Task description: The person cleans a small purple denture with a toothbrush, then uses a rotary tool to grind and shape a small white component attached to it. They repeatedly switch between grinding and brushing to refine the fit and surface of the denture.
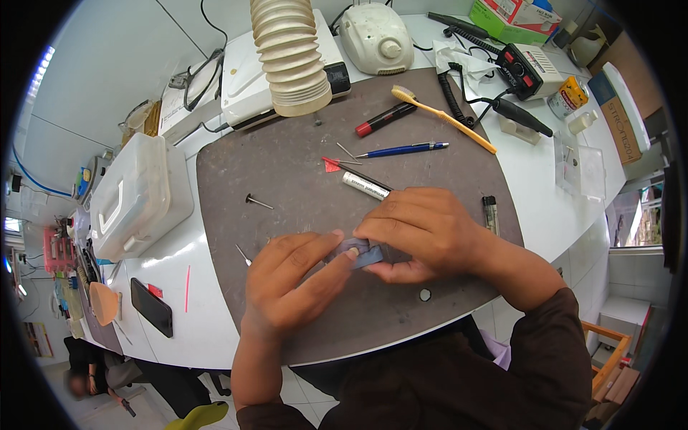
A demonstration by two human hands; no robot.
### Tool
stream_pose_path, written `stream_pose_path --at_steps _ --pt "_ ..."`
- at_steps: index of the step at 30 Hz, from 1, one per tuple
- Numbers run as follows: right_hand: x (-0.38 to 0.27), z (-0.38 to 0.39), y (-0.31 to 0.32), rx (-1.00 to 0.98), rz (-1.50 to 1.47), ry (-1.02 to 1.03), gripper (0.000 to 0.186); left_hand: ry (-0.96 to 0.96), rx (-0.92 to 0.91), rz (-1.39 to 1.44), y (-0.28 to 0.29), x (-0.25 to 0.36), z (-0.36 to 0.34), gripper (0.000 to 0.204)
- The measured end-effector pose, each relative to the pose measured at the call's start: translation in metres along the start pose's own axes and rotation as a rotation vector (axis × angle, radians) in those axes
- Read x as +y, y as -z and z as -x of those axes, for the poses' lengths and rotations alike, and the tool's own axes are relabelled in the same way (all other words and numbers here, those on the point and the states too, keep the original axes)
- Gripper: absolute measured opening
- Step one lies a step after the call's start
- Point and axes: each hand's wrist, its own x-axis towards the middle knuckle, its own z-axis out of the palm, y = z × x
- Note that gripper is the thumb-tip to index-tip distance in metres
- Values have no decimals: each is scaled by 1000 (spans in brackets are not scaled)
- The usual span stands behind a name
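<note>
Above the brown mat (322,344), I hold a small blue-grey block (369,257) between both hands, its exact kind partly hidden by my fingers. My left hand (290,279) grips it from the left with the thumb on its top. From the right, my right hand (426,233) pinches it between thumb and fingers. Just beyond my fingers lie a white marker (363,185) and a thin red-tipped tool (356,171). Farther off are a blue mechanical pencil (403,150), a red-capped black marker (385,120) and a yellow toothbrush (448,120).
A ribbed hose (290,61) hangs over the mat's far edge. A clear plastic case (143,197) and a phone (151,307) sit at left. At far right, a corded handpiece (523,117) rests near its control unit (530,72). Another person (89,369) appears at lower left.
</note>
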Motion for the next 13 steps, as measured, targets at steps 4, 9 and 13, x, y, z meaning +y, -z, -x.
stream_pose_path --at_steps 4,9,13 --pt "-1 0 2 -20 4 7 37 -17 0 -31 1 2 0 41" --pt "0 0 2 -18 27 -2 37 67 -35 21 0 1 1 42" --pt "2 2 0 -72 57 -56 36 128 -21 58 -2 -3 2 40"
